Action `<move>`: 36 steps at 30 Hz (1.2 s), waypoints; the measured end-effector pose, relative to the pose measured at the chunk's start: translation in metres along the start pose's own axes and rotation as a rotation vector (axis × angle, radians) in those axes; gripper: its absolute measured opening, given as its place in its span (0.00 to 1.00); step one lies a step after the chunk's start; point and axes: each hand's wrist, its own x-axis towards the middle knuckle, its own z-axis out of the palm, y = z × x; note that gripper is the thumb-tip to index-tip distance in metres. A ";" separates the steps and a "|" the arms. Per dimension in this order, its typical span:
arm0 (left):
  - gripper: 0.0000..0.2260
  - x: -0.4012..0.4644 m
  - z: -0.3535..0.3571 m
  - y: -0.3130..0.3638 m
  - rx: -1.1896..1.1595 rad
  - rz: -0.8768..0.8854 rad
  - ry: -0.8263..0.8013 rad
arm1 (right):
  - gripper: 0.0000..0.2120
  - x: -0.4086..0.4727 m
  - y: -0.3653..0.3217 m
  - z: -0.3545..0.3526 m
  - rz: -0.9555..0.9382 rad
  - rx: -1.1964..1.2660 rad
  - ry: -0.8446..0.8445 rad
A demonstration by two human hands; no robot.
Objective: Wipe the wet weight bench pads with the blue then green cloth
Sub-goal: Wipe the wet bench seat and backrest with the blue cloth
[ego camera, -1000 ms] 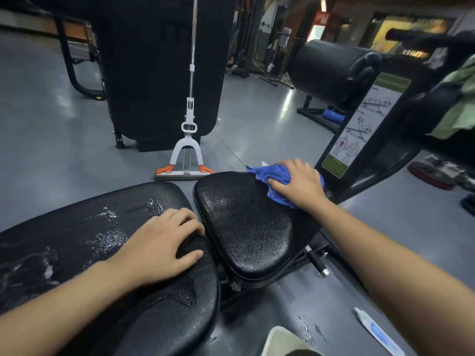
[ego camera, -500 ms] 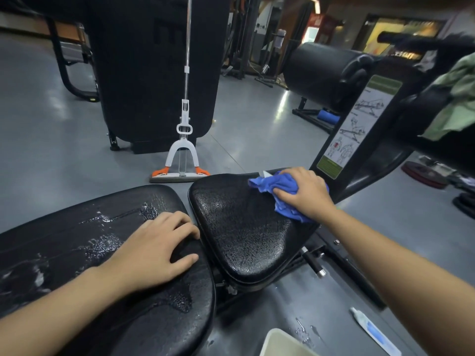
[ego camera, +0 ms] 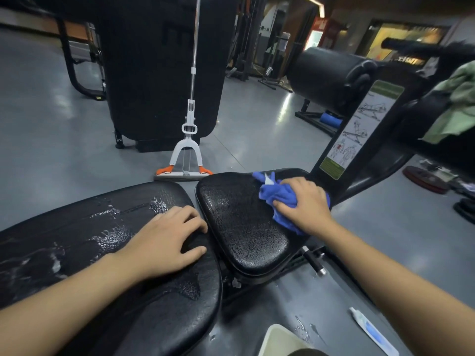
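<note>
So I'm watching the right hand (ego camera: pixel 304 205) here and it's gripping the bunched-up blue cloth (ego camera: pixel 276 195), pressing it down on the far right part of the small seat pad (ego camera: pixel 239 227). The left hand (ego camera: pixel 164 240) is lying flat with the fingers relaxed, holding nothing, on the near right end of the long back pad (ego camera: pixel 77 240), fingertips right at the gap between the two pads.

What's bugging me: the cloth is wadded into a ball, so I'm guessing it's only smearing the droplets around instead of soaking them up, and streaks could be staying behind on the seat. The long pad is looking properly puddled out to the left, and the left palm is bracing on slick vinyl, so it could be sliding out if weight goes on it. Water is also sitting near the pad edges, so a hard stroke could push it off onto the frame and the floor (ego camera: pixel 51 124).

The green cloth (ego camera: pixel 457 106) is hanging on the machine at the far right, well apart from both hands, so it's a stretch to grab. There's a mop (ego camera: pixel 183 165) standing just past the pads and a small tube (ego camera: pixel 370 330) lying near right on the base.
</note>
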 end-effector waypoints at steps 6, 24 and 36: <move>0.17 -0.002 -0.001 0.000 -0.003 -0.010 -0.006 | 0.22 -0.058 -0.022 0.005 -0.184 0.119 -0.057; 0.18 0.000 -0.003 -0.004 -0.032 0.002 -0.015 | 0.20 0.129 -0.064 0.052 0.060 -0.048 -0.331; 0.17 0.007 -0.003 -0.001 -0.019 -0.019 -0.023 | 0.17 0.133 -0.113 0.072 -0.092 0.068 -0.451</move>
